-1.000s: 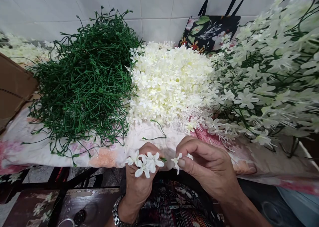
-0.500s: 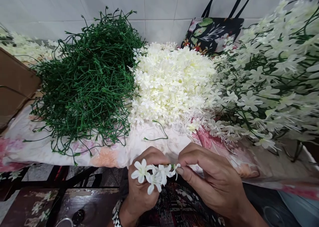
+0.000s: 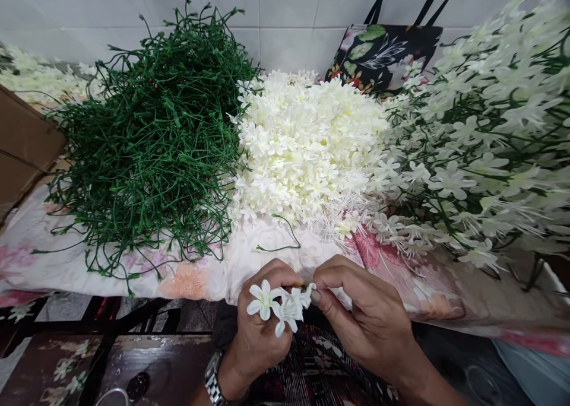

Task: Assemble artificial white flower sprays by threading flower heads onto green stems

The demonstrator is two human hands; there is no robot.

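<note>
Since earlier frame, right hand [image 3: 369,323] has closed gap to left hand [image 3: 267,346]; blossom [image 3: 308,293], then apart from sprig [image 3: 265,300], now meets its right end; left grip narrow, wrapped around sprig; right grip pinches blossom between thumb and forefinger; sprig's flowers run crosswise between 2 hands, near front edge of cloth [image 3: 187,281]; stem hidden in left fist, so its full axis cannot be told; right hand nearer to joining end; 1 loose stem [image 3: 291,244] lies just beyond hands.

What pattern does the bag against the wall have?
Multicoloured flowers and leaves on black; the bag shows best in the head view.
</note>
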